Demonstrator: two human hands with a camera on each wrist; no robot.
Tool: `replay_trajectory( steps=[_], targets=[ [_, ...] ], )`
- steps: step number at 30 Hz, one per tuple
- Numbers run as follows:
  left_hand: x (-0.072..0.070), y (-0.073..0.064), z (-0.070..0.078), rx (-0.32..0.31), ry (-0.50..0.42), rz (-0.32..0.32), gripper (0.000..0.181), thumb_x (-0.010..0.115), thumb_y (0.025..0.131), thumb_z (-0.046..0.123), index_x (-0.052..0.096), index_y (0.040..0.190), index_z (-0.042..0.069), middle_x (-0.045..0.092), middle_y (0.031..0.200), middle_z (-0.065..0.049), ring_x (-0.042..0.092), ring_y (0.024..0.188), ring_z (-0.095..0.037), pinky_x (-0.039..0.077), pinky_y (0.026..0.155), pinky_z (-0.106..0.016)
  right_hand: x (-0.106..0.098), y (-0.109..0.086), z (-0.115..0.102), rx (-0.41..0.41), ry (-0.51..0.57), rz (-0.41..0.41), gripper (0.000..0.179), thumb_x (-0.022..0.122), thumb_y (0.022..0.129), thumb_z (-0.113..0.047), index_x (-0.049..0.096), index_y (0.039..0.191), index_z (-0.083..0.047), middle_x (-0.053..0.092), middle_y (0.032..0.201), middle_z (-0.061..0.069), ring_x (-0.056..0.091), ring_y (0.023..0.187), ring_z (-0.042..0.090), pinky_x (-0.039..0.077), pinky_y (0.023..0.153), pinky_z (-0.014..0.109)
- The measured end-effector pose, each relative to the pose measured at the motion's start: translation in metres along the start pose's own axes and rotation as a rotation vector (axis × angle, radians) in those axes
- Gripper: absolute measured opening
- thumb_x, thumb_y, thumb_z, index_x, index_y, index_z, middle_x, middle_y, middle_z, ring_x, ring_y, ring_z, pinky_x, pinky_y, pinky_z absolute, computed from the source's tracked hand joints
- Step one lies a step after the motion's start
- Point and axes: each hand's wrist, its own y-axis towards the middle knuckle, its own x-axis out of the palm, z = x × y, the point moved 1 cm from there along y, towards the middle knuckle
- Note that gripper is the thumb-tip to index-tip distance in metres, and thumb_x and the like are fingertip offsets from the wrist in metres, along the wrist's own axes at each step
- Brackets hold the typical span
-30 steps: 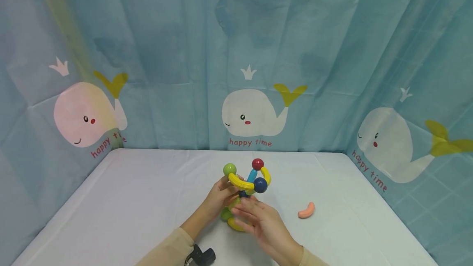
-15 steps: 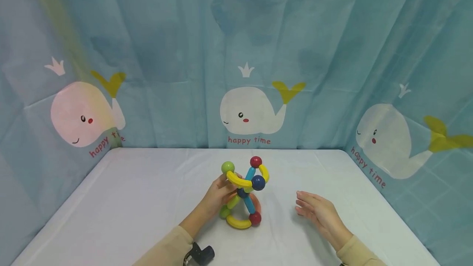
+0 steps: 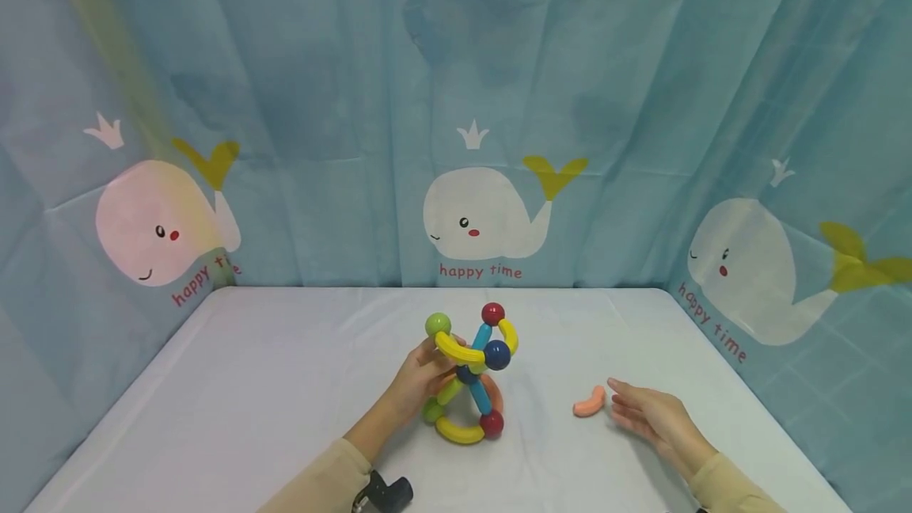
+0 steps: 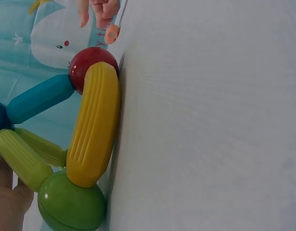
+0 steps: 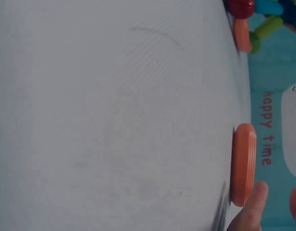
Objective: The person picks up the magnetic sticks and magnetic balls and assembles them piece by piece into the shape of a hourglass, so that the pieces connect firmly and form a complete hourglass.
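Note:
A ball-and-stick toy structure [image 3: 479, 396] of coloured balls and rods stands upright on the table. My left hand [image 3: 413, 386] holds it from the left around mid-height; the fingertips are partly hidden behind the yellow curved rod. Just right of a loose orange curved rod [image 3: 589, 403] is my right hand [image 3: 659, 420], its fingers extended and nothing in its grasp. In the right wrist view, the orange rod [image 5: 243, 164] lies beside a finger; whether they touch is hard to tell. The left wrist view shows the structure's lower yellow rod [image 4: 94, 127] between a red and a green ball.
A white cloth [image 3: 271, 394] covers the table. Blue curtains [image 3: 321, 101] with printed whales hang behind it and along both sides. A black device [image 3: 390, 492] is strapped to the left wrist.
My right hand has left the structure and moved right, over the orange rod and then to its right side. The left hand stays on the structure, which has hardly moved.

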Motion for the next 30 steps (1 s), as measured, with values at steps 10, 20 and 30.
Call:
replay_trajectory(
  steps=[10,20,30],
  targets=[
    [0.001,0.0,0.001,0.002,-0.002,0.006,0.038,0.055,0.097,0.019,0.052,0.133,0.007,0.062,0.118,0.006,0.061,0.116,-0.014,0.044,0.112,-0.043,0.001,0.011,-0.002,0.049,-0.126,-0.148,0.045,0.073,0.09,-0.024,0.064,0.121,0.008,0.076,0.091,0.007,0.075,0.081,0.015,0.062,0.077,0.027],
    [0.002,-0.002,0.001,0.015,-0.006,0.001,0.04,0.056,0.098,0.02,0.051,0.134,0.004,0.065,0.116,0.009,0.06,0.117,-0.014,0.041,0.114,-0.049,0.027,0.019,-0.01,-0.001,-0.27,-0.17,0.035,0.073,0.09,-0.021,0.072,0.108,0.009,0.078,0.081,0.009,0.073,0.069,0.008,0.06,0.068,0.021],
    [0.002,-0.003,0.003,0.017,0.0,-0.003,0.041,0.055,0.099,0.021,0.049,0.135,0.003,0.064,0.118,0.008,0.059,0.119,-0.015,0.042,0.114,-0.049,0.052,0.026,-0.016,-0.043,-0.504,-0.028,0.027,0.077,0.084,-0.02,0.07,0.091,0.005,0.074,0.067,0.009,0.067,0.058,0.009,0.059,0.058,0.024]
  ],
)
